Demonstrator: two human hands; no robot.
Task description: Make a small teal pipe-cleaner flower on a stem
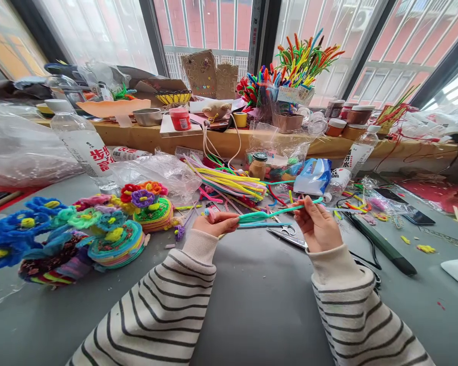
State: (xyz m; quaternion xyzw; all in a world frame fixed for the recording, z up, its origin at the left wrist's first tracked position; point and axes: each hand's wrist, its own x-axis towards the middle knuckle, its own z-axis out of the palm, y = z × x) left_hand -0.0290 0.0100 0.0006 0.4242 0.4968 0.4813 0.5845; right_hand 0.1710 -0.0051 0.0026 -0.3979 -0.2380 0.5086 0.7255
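Observation:
Between my two hands a green pipe cleaner (269, 214) is held above the grey table, looped at its left part. My left hand (215, 223) pinches the looped end, fingers pressed together. Closed on the straighter part, my right hand (317, 223) lets a short tip stick out to the right. Below them lie a blue pipe cleaner (265, 225) and a pair of scissors (288, 236), partly covered by my right hand. Just behind is a heap of yellow and pink pipe cleaners (232, 180).
Pipe-cleaner flower pots (116, 243) crowd the left side, with a water bottle (86, 145) behind them. A dark green glue gun (383, 246) with its cord lies at right, near a phone (406, 208). A cluttered shelf (229, 140) runs along the windows.

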